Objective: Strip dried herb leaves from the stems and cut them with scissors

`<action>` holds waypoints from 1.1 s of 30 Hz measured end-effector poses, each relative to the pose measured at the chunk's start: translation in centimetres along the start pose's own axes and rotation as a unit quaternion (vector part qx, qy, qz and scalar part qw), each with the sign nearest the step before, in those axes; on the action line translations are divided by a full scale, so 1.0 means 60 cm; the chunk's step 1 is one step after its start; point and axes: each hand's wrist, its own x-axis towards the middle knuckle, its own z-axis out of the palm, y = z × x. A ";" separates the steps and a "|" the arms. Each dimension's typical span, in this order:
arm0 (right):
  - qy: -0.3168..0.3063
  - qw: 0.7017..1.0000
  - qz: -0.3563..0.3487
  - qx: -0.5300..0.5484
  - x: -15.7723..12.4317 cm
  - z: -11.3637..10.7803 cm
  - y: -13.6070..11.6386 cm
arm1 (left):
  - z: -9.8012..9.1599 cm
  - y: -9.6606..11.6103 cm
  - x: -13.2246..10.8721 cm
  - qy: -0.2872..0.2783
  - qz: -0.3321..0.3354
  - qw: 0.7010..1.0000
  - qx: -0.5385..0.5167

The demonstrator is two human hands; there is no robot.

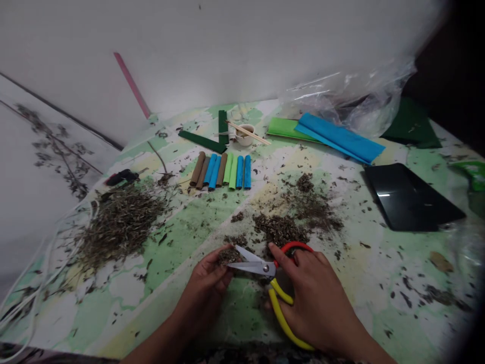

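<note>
My right hand [316,296] grips a pair of scissors [261,267] with one red and one yellow handle; the blades stand apart and point left. At the blade tips, my left hand [208,278] is closed around a small bunch of dried leaves [227,255]. Just beyond the hands lies a heap of chopped dried leaves [280,230], with finer crumbs scattered farther back. To the left sits a larger pile of uncut dried leaves and stems [121,225]. A row of small paper rolls [222,172] in brown, blue and light green lies past the hands.
Chopsticks rest across a small cup [245,135] near dark green strips [202,141]. Folded blue paper [341,137], light green paper [286,127] and clear plastic [364,96] lie at the back right. A black tablet-like slab [413,197] is at right; white cable [41,288] runs along the left.
</note>
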 end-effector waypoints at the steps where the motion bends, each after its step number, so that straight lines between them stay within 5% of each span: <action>1: -0.003 1.000 0.001 -0.003 0.000 0.000 0.000 | 0.000 -0.001 -0.001 0.001 -0.002 1.000 0.006; 13: -0.020 0.999 -0.025 0.013 -0.001 0.010 0.002 | -0.001 -0.001 -0.002 -0.016 -0.001 1.000 0.018; 33: 0.039 0.998 -0.039 -0.007 -0.006 0.012 0.001 | -0.005 -0.001 0.006 0.029 -0.016 0.999 -0.011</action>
